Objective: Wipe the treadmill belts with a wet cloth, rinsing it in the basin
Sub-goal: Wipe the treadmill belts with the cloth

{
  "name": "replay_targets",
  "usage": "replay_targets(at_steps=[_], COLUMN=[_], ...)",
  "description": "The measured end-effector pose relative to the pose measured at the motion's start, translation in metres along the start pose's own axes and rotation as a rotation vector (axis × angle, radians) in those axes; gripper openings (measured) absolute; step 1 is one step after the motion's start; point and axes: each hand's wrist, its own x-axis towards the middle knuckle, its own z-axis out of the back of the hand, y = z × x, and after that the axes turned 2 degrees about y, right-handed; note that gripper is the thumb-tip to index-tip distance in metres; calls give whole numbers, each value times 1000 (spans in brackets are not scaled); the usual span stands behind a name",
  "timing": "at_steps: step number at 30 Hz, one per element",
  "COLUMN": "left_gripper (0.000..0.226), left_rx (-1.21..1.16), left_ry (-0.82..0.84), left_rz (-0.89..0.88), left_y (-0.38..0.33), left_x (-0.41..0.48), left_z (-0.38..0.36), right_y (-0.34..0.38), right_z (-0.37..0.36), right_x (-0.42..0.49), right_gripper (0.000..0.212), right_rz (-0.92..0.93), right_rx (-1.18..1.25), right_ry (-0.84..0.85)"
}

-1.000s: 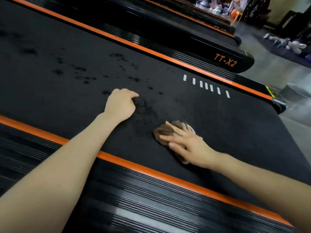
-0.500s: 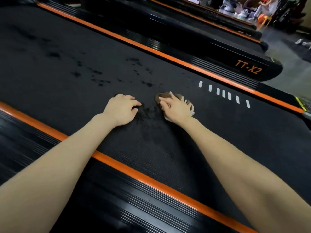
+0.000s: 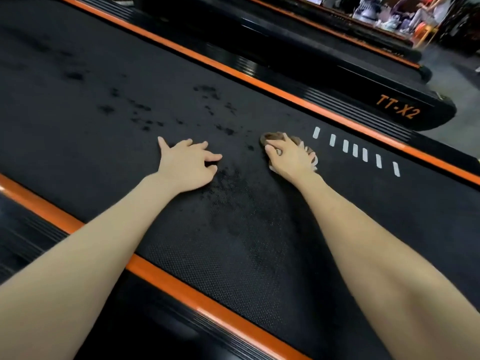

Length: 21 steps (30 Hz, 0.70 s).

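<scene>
Two hands are down on the black treadmill belt (image 3: 104, 74), and the step in hand looks like the wiping itself. The right hand (image 3: 288, 158) bears on a bunched brown cloth (image 3: 270, 137), fingers (image 3: 310, 158) splayed across its top, pressing rather than pinching. The cloth lies on the belt just short of a row of white dashes (image 3: 355, 150). The left hand (image 3: 187, 165) rests bare on the belt a little apart from it, fingers (image 3: 200, 146) spread and slightly bent, holding nothing; it seems to be a brace.

The belt is matte, with a fine woven grain that shows best near the orange side strip (image 3: 207, 300). A darker damp patch (image 3: 233, 198) lies between the forearms, and scattered wet spots (image 3: 145, 118) dot the belt further off. The cloth looks soft, crumpled and soaked. Beside this belt stands a neighbouring treadmill (image 3: 397, 109) with a glossy ribbed rail and orange lettering.

Next, I judge, comes a firm stroke with even downward pressure towards the unwiped spots. No basin is in view, so rinsing would mean lifting away.
</scene>
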Motion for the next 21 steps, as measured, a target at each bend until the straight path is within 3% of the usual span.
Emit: replay_targets(at_steps=[2, 5, 7, 9, 14, 19, 21], left_gripper=[40, 39, 39, 38, 41, 43, 44], left_rx=[35, 84, 80, 63, 86, 85, 76], left_ry=[-8, -5, -3, 4, 16, 49, 58], left_rz=[-5, -16, -11, 2, -8, -41, -36], left_y=[2, 1, -1, -2, 1, 3, 2], left_x=[0, 2, 4, 5, 0, -8, -9], left_z=[0, 3, 6, 6, 2, 1, 1], right_y=[2, -9, -18, -16, 5, 0, -1], right_z=[-5, -2, 2, 6, 2, 4, 16], right_x=[-32, -106, -125, -112, -37, -91, -120], right_gripper=[35, 54, 57, 54, 37, 40, 44], right_rz=[126, 343, 403, 377, 52, 97, 137], right_rx=[-21, 1, 7, -44, -57, -137, -171], right_ry=[-17, -41, 0, -6, 23, 25, 121])
